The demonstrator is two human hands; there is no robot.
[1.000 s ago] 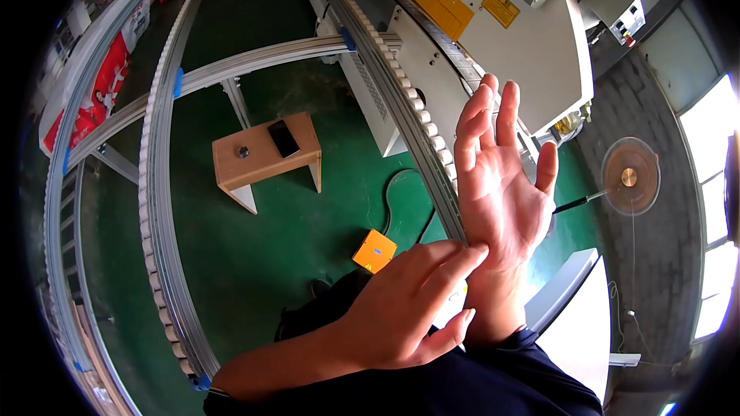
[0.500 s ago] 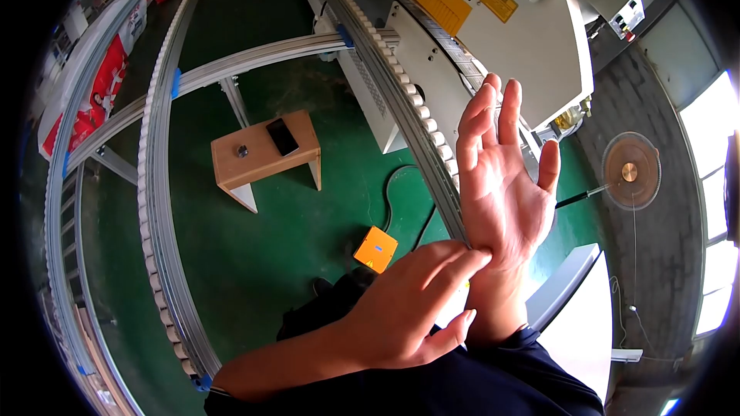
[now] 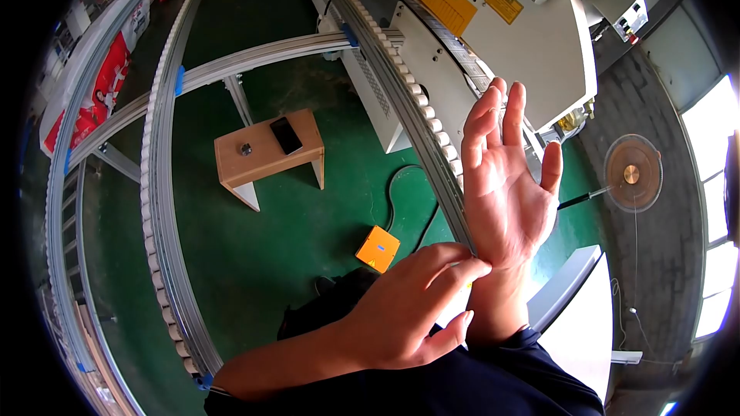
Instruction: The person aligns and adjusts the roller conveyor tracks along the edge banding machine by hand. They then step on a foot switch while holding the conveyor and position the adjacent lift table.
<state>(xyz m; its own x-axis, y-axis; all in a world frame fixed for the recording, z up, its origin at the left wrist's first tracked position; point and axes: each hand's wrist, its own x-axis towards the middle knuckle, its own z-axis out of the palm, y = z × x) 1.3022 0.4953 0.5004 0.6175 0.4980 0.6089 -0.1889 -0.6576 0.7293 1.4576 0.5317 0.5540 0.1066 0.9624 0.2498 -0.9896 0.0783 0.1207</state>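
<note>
My right hand (image 3: 509,196) is raised at the right with its palm facing me. Its fingers point up, the thumb stands apart, and nothing is in it. From the lower left, my left hand (image 3: 420,304) reaches across, back side up. Its fingertips touch the base of the right palm at the wrist, while its thumb is spread apart below. No object shows in the left hand. Dark blue sleeves (image 3: 512,370) cover the right forearm and the lower edge.
A metal roller rail (image 3: 158,208) runs along the left, another (image 3: 408,104) beside the right hand. Between them, a small wooden stool (image 3: 270,146) carries a phone (image 3: 286,135). An orange box (image 3: 378,249) lies on the green floor. A machine (image 3: 532,54) and a fan (image 3: 632,174) stand right.
The fingertips of my left hand have slid slightly down towards the right wrist. My right hand keeps its pose, and the view has shifted a little.
</note>
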